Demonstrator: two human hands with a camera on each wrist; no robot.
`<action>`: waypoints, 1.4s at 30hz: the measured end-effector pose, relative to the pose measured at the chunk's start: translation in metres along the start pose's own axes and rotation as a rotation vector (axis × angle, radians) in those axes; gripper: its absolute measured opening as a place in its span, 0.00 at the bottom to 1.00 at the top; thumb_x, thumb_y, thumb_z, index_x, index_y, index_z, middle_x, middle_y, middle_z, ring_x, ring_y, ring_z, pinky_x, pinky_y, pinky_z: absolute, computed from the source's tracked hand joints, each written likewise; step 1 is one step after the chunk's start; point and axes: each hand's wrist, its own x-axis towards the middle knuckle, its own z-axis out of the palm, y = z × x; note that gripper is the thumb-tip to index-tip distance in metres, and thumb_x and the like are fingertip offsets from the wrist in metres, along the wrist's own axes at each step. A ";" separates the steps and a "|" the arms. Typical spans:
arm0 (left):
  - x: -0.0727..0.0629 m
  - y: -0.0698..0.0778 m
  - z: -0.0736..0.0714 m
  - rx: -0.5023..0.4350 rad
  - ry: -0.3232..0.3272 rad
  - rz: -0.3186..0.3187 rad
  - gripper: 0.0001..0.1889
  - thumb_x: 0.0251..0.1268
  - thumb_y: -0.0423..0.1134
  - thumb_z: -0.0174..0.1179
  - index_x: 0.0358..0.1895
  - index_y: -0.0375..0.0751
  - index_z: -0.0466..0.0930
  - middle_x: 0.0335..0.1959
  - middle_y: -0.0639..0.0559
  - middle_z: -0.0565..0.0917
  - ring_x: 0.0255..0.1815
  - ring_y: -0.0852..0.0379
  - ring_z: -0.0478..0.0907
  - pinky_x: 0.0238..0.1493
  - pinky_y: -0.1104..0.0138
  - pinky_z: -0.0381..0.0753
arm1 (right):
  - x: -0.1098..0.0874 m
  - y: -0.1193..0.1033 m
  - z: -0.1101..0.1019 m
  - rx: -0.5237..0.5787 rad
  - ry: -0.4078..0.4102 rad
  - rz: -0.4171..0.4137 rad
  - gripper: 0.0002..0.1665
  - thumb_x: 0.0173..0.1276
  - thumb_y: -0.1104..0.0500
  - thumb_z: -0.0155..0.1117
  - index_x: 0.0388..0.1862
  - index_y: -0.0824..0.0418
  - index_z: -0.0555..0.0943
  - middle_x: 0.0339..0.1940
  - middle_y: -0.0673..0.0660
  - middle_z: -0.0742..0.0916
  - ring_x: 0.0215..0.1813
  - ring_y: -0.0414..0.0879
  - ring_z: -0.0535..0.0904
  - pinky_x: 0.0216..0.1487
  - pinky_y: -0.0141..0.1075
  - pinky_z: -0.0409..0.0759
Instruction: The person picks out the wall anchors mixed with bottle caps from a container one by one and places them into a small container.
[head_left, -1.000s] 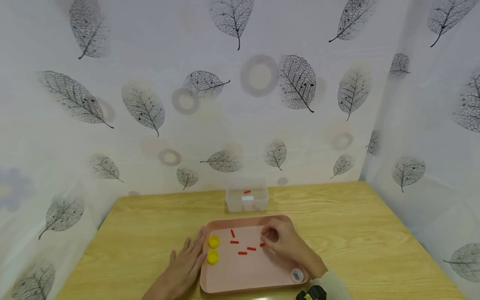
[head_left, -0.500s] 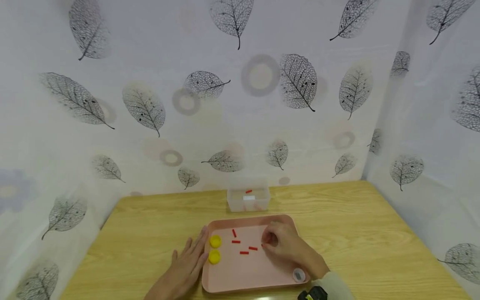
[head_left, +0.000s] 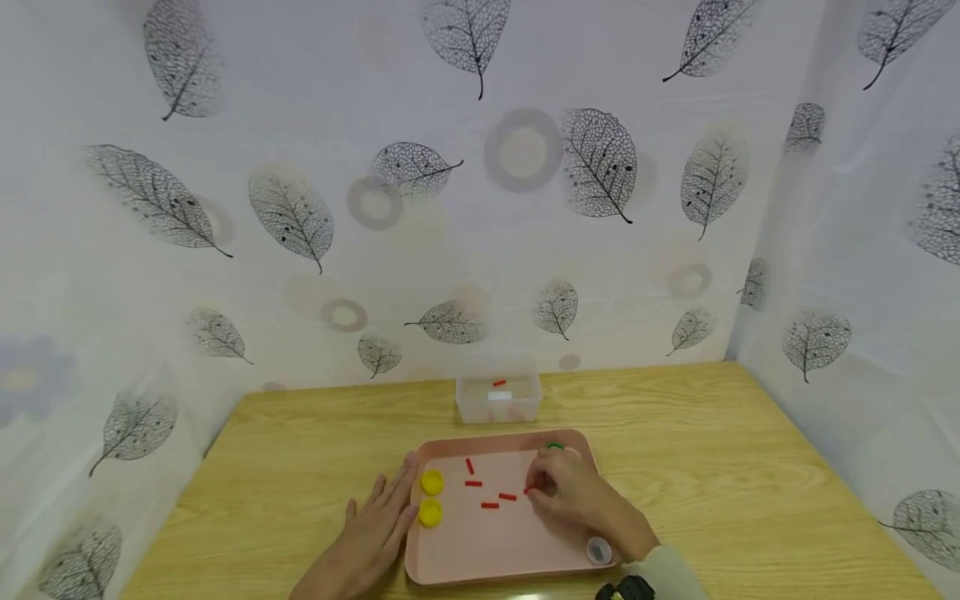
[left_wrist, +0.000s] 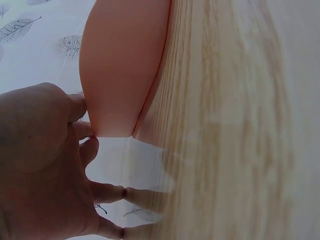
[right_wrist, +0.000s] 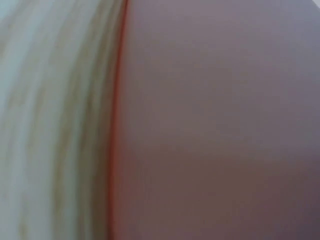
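Observation:
A pink tray (head_left: 495,550) lies on the wooden table. My left hand (head_left: 369,529), fingers fairly straight, rests along the tray's left rim; in the left wrist view the same hand (left_wrist: 45,165) has its thumb and a finger at the tray's side wall (left_wrist: 122,65). My right hand (head_left: 577,496) is over the tray's right part, its thumb and index finger pinching a short red stick (head_left: 527,492), mostly hidden by the fingertips. Several more red sticks (head_left: 490,506) lie scattered left of it. Two yellow round caps (head_left: 432,482) sit by the left rim.
Behind the tray stands a clear plastic box (head_left: 498,410) with a red stick (head_left: 499,383) in it. A small round clear-rimmed piece (head_left: 599,551) lies in the tray's near right corner. A green edge (head_left: 555,446) shows behind my right hand. Leaf-printed curtains (head_left: 450,208) surround the table.
The red stick at my right fingertips shows less than it did, and a green edge has come into sight behind that hand. My left hand stays at the rim.

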 end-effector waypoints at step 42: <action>-0.001 0.000 -0.003 -0.008 -0.021 0.007 0.32 0.87 0.55 0.35 0.85 0.54 0.39 0.84 0.58 0.41 0.80 0.27 0.44 0.62 0.19 0.36 | 0.006 0.001 -0.018 0.133 0.163 -0.090 0.14 0.51 0.73 0.75 0.29 0.58 0.82 0.26 0.47 0.83 0.30 0.39 0.78 0.32 0.32 0.81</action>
